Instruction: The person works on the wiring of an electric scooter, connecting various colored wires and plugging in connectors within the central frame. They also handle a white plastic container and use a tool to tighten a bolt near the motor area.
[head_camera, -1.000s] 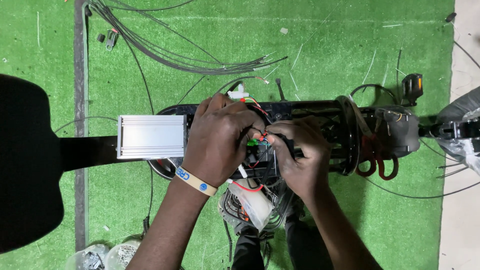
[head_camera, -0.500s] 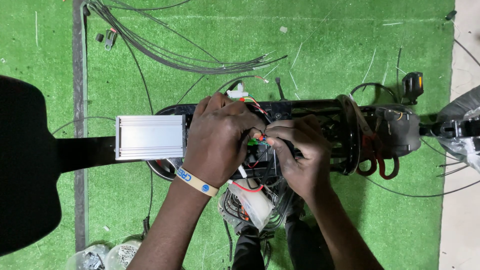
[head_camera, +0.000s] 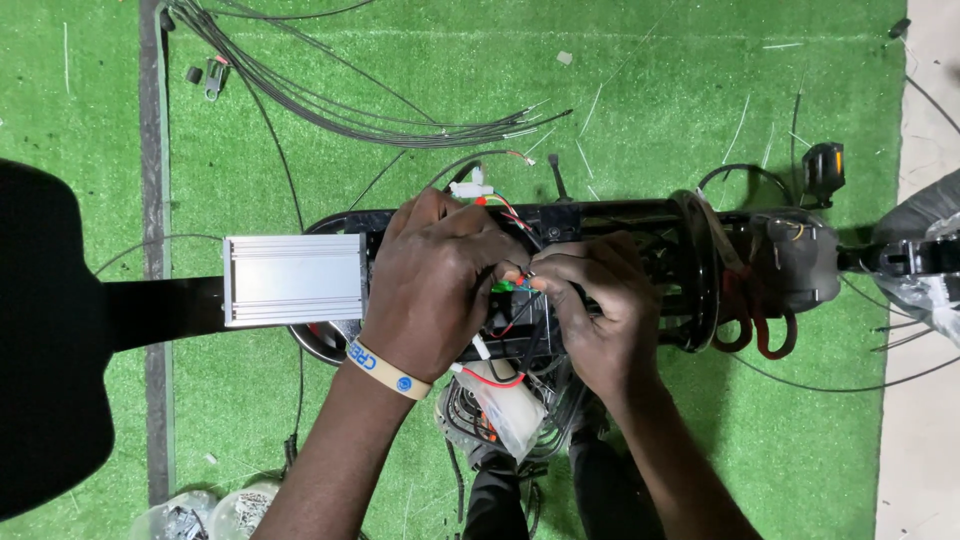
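My left hand (head_camera: 435, 285) and right hand (head_camera: 590, 305) meet fingertip to fingertip over the black frame (head_camera: 620, 215), both pinching a small green connector (head_camera: 503, 287) among red and black wires (head_camera: 505, 212) at the frame's middle. I have little room there: the hands fill the opening, hemmed in by the frame's rails above and below. To the left, just beside my left hand, sits a ribbed, silvery metal box (head_camera: 293, 280), rectangular with sharp straight edges. A pale wristband (head_camera: 388, 370) circles my left wrist. The frame lies on rough green turf (head_camera: 700, 90), which is open above, apart from a long bundle of thin grey cables (head_camera: 330, 105) curving across the top. A clear plastic-wrapped bundle (head_camera: 505, 400) hangs below my hands.
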